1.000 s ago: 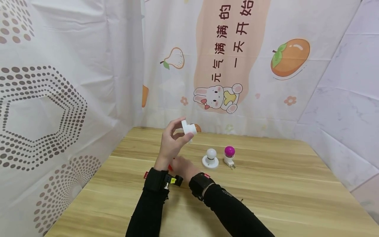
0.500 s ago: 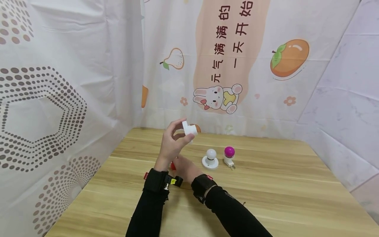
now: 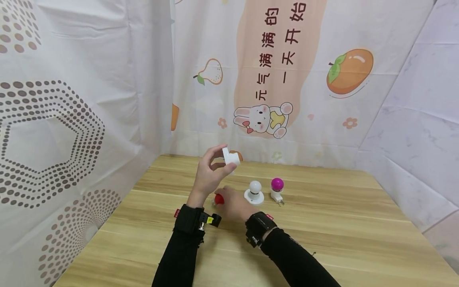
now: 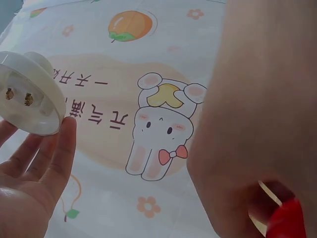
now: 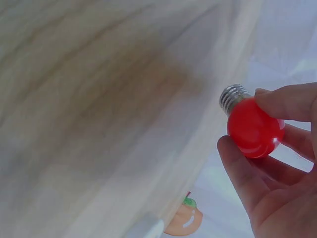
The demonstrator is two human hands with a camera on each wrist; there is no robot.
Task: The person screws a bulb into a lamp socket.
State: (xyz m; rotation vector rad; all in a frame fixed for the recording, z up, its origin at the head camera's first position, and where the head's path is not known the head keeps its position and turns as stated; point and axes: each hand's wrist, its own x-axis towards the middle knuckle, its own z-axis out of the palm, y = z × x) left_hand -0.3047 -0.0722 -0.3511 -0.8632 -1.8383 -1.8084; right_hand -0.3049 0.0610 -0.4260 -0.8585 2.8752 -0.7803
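My left hand (image 3: 210, 169) holds up a white lamp socket (image 3: 232, 157) above the table, thumb on one side and fingers on the other. In the left wrist view, the round base of that socket (image 4: 32, 94) faces the camera and shows two brass screws inside. Lower and to the right, my right hand (image 3: 234, 205) grips a red light bulb (image 3: 219, 199). Seen from the right wrist, the bulb (image 5: 255, 128) sits between thumb and fingers, its silver screw end bare and pointing away from the palm.
On the wooden table (image 3: 322, 223), right of my hands, a white bulb (image 3: 255, 186) stands in a round white base (image 3: 254, 198). Beside it is a magenta bulb (image 3: 277, 184) in a white plug-in socket (image 3: 277, 195). A printed curtain (image 3: 305, 143) hangs behind the table.
My right hand has moved right, out from behind the left wrist, bringing the red bulb into fuller view. The left hand with the lamp socket has stayed nearly in place.
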